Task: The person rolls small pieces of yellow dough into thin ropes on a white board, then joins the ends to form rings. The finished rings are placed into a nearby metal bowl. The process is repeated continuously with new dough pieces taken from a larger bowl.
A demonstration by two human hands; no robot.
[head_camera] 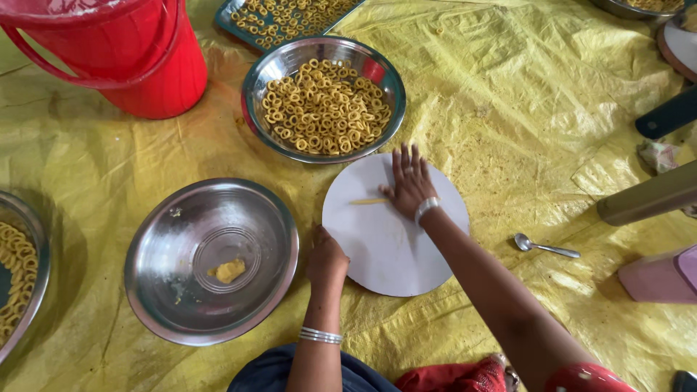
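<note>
Dough strip (369, 201), thin and pale yellow, lay flat on the white round board (392, 247), its near end tucked under the right hand (411, 185). That hand was spread open, fingers straight and pointing away from the person, palm pressed down on the strip, a posture that suits rolling dough thin against a smooth surface; it gripped nothing. A bangle sat at its wrist. To its left and closer to the body, the left hand (327, 261) rested at the board's near-left edge with fingers curled down; it seemed to steady the board, though whether it grasped the rim I cannot tell. 2 bangles circled that forearm.

Just left of the left hand stood a wide steel bowl (163, 290), nearly emptied, with 1 small lump of yellow dough (230, 271) at its bottom, within easy reach for pinching off more. Beyond the right hand's fingertips sat another steel bowl (254, 83), heaped with finished dough rings (324, 107), close enough to drop shaped pieces in. Farther out lay a tray (225, 18) of more rings and a red bucket (145, 65). To the right of the right arm a steel spoon (541, 247) lay on the yellow plastic sheet (508, 101) that covered the floor and kept everything clean.
</note>
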